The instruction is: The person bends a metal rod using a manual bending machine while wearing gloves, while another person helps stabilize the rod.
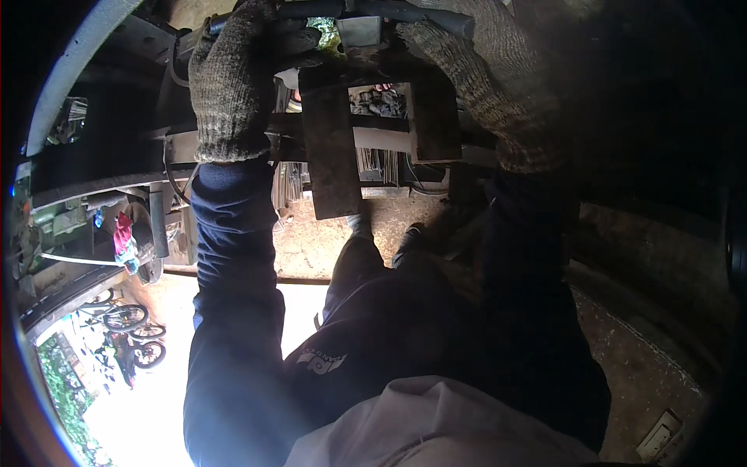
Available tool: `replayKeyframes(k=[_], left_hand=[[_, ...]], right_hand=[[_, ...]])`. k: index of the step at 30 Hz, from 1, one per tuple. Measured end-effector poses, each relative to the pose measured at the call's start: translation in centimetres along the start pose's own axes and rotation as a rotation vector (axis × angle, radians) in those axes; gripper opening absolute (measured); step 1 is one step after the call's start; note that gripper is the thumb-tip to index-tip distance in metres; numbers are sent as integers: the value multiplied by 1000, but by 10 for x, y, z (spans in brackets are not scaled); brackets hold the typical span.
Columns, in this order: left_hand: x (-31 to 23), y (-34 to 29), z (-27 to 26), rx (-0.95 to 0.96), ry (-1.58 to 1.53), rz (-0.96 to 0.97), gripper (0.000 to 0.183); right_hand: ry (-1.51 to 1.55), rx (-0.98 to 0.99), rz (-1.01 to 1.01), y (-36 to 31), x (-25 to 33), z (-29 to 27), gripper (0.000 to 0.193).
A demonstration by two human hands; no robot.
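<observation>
My left hand (231,87), in a grey-brown knitted glove, is at the top of the view, closed around a dark round bar (311,9). My right hand (498,74), gloved the same way, appears closed near the bar's right end, its thumb reaching inward beneath it; some fingers are cut off or in shadow. Below the bar and between my hands hangs a dark flat U-shaped metal frame (333,156), its left leg longer than its right. How it joins the bar is hard to make out. A small grey metal block (359,31) sits just under the bar.
Behind the frame, a shelf rack (381,140) carries stacked thin strips and dark pieces. A red and blue cloth (124,241) hangs at left beside metal parts. Bicycles (128,319) stand outside in bright light at lower left. A pale rectangular box (660,436) lies at lower right.
</observation>
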State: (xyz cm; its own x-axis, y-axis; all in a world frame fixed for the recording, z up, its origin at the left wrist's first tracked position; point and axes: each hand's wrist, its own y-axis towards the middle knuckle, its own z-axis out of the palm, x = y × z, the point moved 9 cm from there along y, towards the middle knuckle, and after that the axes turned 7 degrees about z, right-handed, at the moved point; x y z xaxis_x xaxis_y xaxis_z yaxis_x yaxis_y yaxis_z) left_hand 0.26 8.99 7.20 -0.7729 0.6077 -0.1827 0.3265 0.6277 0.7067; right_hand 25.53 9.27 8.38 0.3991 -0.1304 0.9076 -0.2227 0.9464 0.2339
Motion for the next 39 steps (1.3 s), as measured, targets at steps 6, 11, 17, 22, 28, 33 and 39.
replayKeyframes(k=[6, 11, 17, 22, 28, 33, 39], left_hand=[[-16, -7, 3, -119, -258, -44, 29], [-1, -38, 25, -273, -903, -650, 28], [-3, -35, 9, -354, -725, -460, 29], [-49, -5, -10, -226, -68, 52, 37], [-27, -26, -1, -121, -183, -110, 38], [-25, -24, 1, -224, -388, -182, 34], [-22, -24, -4, -223, -330, -189, 30]], right_hand=[[-4, -4, 2, -1, 6, -2, 29], [11, 0, 10, -2, 0, 0, 29], [36, 9, 18, -1, -3, 4, 28], [17, -7, 16, -5, 3, 0, 28], [32, 2, 22, -3, -3, 2, 28], [37, 2, 26, -3, 0, 1, 27], [51, 5, 33, -4, -2, 7, 27]])
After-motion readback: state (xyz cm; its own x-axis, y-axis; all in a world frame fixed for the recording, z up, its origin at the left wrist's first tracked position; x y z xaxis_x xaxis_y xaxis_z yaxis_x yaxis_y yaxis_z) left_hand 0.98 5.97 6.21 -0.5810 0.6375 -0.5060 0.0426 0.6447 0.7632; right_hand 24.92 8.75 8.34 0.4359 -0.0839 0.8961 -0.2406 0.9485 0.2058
